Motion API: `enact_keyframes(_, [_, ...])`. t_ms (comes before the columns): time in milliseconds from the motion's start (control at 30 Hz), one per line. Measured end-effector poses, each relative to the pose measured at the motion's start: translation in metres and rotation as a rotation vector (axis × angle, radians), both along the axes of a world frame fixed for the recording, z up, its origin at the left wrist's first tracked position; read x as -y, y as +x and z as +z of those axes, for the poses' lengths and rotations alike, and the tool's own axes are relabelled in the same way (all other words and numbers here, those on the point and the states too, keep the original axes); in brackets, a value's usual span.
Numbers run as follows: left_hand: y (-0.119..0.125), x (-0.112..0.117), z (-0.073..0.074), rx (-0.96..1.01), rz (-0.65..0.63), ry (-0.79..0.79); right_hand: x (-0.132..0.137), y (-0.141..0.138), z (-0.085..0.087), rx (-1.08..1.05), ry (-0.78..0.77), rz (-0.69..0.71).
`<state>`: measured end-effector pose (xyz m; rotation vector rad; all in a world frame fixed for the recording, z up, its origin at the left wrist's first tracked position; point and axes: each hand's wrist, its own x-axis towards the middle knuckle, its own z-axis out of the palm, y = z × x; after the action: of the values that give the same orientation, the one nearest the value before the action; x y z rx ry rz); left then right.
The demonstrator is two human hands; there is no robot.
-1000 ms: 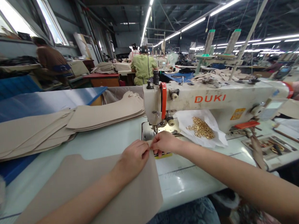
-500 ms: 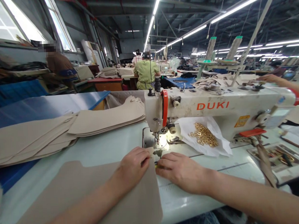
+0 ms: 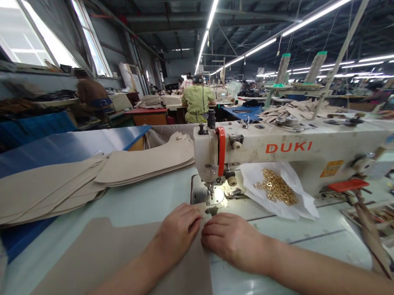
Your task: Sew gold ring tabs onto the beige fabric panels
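A large beige fabric panel (image 3: 123,246) lies flat on the pale table in front of the sewing machine (image 3: 249,138). My left hand (image 3: 180,226) is closed on its upper right corner, thumb and fingers pinched together. A small light tab shows past those fingertips, near the needle and presser foot (image 3: 211,191). My right hand (image 3: 232,237) is closed at the panel's right edge, its fingers curled together and almost meeting the left hand. Its fingertips are hidden, so any small piece under them cannot be made out. Both hands are just short of the lit needle plate (image 3: 218,196).
Stacked beige panels (image 3: 145,165) lie to the left. Gold-coloured metal rings or clasps (image 3: 277,187) sit on white paper (image 3: 304,203) under the machine arm. A tool tray (image 3: 379,220) is at the right. A person in green (image 3: 198,99) sits ahead, another person (image 3: 91,89) at far left.
My right hand has moved left against the panel's edge, closer to my left hand. The yellow bit by its fingertips is now out of sight. The camera view has shifted slightly.
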<state>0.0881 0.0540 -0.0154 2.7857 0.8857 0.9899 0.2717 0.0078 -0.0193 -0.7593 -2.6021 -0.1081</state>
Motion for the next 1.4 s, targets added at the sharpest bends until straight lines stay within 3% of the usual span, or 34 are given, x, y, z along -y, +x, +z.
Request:
enact_keyframes(300, [0.0013,-0.0027,-0.0015,0.023,-0.012,-0.004,0.0019,0.0001,0.0039,-0.016,-0.080,-0.014])
enact_keyframes(967, [0.0023,-0.0052,-0.0032,0.057,-0.040,0.094,0.0022,0.0009,0.0020,-0.026,-0.083,-0.014])
enact_keyframes(1400, [0.0034,-0.0051,-0.0044,0.041,-0.048,0.064,0.0022,0.0009,0.0036,-0.008,-0.088,-0.025])
